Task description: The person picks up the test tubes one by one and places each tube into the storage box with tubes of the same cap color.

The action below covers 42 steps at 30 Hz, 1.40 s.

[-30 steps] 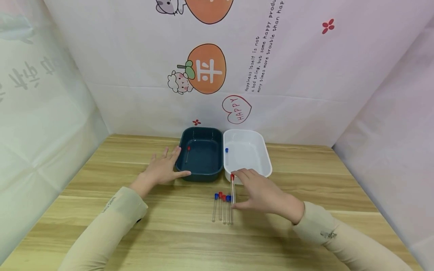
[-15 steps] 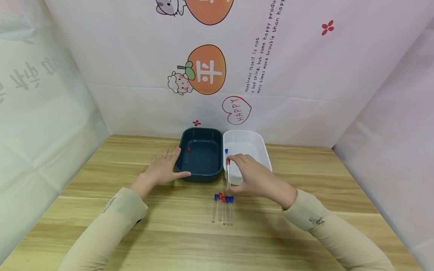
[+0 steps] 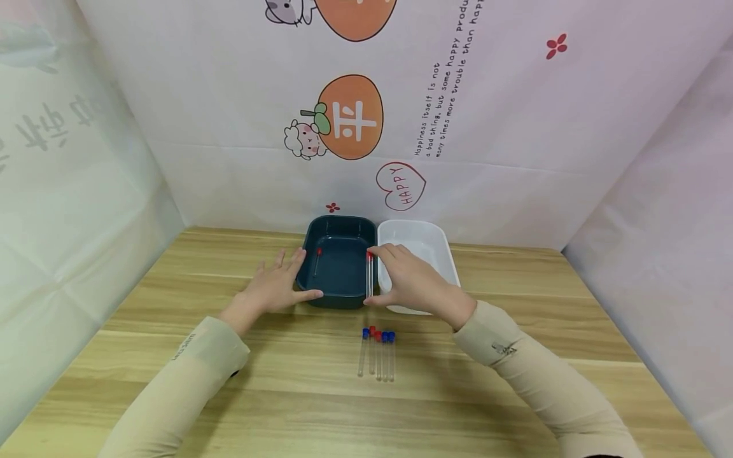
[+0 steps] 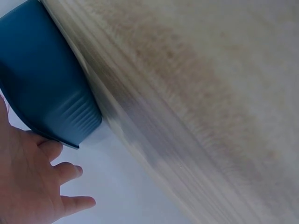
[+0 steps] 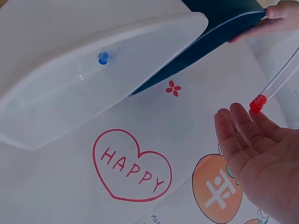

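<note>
My right hand [image 3: 415,280] pinches a red-capped test tube [image 3: 369,277] lengthwise, forefinger at the cap and thumb at the lower end. The tube overlaps the right rim of a dark teal bin [image 3: 338,301]. In the right wrist view the red cap [image 5: 258,103] meets a fingertip; the tube's far end is out of frame. My left hand [image 3: 269,286] rests at that bin's left side, fingers spread, as the left wrist view also shows. Another red-capped test tube [image 3: 317,262] lies inside the bin.
A white bin [image 3: 443,254] stands against the teal one's right side; a blue-capped tube [image 5: 103,58] lies in it. Nearer on the wooden table [image 3: 275,407] lie several test tubes [image 3: 378,356] with red or blue caps. A printed cloth [image 3: 487,197] hangs behind.
My right hand has carried the red-capped tube left and away from me, from above the row of tubes to the teal bin's right rim. My left hand has stayed put.
</note>
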Available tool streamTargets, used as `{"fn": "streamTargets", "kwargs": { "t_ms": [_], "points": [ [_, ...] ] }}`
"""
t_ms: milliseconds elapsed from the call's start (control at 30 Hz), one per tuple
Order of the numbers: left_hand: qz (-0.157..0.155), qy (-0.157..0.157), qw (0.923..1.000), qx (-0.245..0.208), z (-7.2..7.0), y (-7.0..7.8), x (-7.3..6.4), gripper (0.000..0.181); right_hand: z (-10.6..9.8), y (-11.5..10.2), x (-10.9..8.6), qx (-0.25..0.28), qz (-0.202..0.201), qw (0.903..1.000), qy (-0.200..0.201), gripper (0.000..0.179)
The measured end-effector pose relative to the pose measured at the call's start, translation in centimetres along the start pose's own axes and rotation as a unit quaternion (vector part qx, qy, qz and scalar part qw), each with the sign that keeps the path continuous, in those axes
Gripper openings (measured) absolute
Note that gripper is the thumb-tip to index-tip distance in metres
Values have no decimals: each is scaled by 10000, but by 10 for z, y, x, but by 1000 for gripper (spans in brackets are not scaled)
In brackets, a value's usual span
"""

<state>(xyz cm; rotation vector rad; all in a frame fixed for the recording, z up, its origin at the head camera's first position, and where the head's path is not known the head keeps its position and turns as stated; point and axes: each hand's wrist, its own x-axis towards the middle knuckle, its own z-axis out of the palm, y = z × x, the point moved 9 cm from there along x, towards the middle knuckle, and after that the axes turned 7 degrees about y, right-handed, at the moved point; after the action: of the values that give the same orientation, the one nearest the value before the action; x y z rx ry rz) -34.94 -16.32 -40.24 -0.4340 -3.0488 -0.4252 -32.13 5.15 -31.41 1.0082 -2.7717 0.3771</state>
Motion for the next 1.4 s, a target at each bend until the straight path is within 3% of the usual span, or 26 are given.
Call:
{"fn": "streamTargets", "kwargs": {
  "t_ms": [700,1400],
  "points": [
    [29,63,9997,239,3,-3,4,112,35,-5,45,244,32,9986,-462,95],
    [48,20,9997,224,3,-4,5,112,70,24,76,448,702,9959,-352,93]
  ]
}}
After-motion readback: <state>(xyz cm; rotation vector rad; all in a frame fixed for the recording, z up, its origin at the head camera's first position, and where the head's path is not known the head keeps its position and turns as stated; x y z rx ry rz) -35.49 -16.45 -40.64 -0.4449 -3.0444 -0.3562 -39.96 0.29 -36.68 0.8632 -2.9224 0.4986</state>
